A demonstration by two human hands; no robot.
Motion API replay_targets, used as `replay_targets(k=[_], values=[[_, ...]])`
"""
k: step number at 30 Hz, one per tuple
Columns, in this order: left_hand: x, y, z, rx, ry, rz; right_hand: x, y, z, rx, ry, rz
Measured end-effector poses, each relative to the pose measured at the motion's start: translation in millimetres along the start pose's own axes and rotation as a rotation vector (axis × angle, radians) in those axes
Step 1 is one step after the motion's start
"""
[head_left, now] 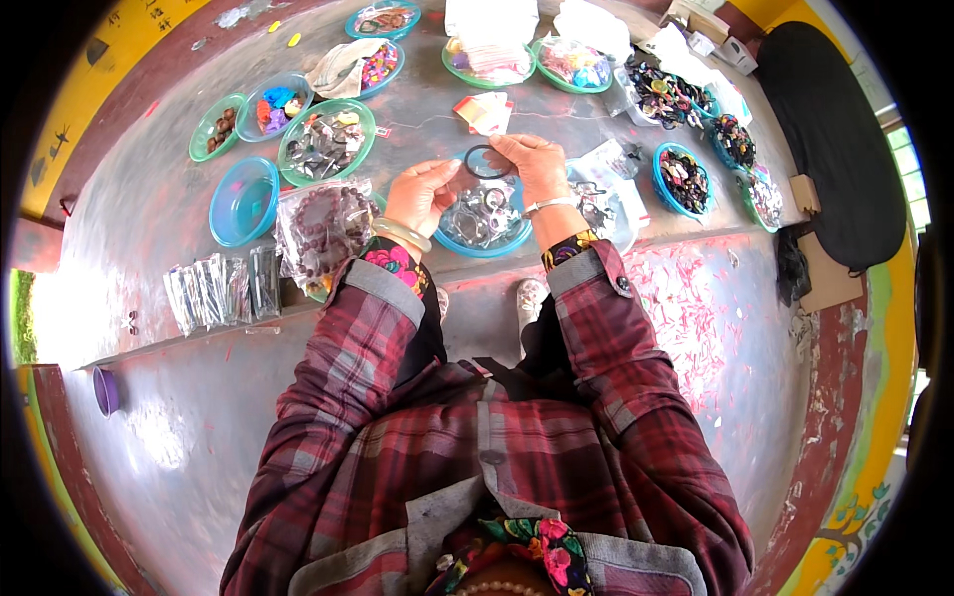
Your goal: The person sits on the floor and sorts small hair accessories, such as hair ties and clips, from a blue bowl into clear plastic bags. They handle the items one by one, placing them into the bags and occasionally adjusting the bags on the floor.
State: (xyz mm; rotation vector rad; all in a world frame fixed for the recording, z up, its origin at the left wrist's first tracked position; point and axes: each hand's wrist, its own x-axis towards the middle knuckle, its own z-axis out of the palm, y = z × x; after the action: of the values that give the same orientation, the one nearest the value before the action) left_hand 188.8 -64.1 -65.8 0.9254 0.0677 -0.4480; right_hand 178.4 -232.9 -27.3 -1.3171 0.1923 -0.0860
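A thin black hair tie (484,178), drawn out into a ring, is held up between my two hands. My right hand (535,167) pinches its upper right side between thumb and fingers. At its left edge, the fingers of my left hand (421,195) are closed on it, though the exact grip is small to see. Just below, a blue basin (459,247) holds small clear plastic bags with dark rings inside. A large clear bag of dark purple beads (320,226) lies beside my left wrist. A red and white paper card (484,113) rests beyond my hands.
At left are an empty blue basin (244,203), a green basin of packets (328,142) and a row of slim plastic packets (221,290). Rightward stand a blue basin of dark hair ties (683,180) and a heap of black accessories (668,91). Filled basins line the back.
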Motion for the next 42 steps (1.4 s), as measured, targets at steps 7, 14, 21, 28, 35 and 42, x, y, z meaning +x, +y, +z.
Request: replay_targets(k=[7,14,21,28,35,42], values=[[-3.6,3.2,-6.6,0.023,0.065,-0.037,14.7,-24.3,-54.7,-0.555,-0.221,0.091],[2.0,-0.5,-5.3,-0.024,0.178,-0.048,14.0,-36.0,-182.3,-0.247,0.312,0.08],[-0.6,1.2,-5.5,-0.073,0.116,-0.117,-2.4,72.2,-289.8,0.267,0.731,0.298],[0.7,-0.1,-6.3,-0.065,0.117,-0.136,16.2,112.9,-302.4,0.429,0.936,0.456],[9.1,-5.8,-5.3,-0.16,0.206,-0.023,56.3,122.6,-337.9,0.354,0.748,0.423],[9.9,-5.6,-18.5,-0.225,0.494,0.175,81.0,23.8,-120.9,-0.569,0.074,0.285]])
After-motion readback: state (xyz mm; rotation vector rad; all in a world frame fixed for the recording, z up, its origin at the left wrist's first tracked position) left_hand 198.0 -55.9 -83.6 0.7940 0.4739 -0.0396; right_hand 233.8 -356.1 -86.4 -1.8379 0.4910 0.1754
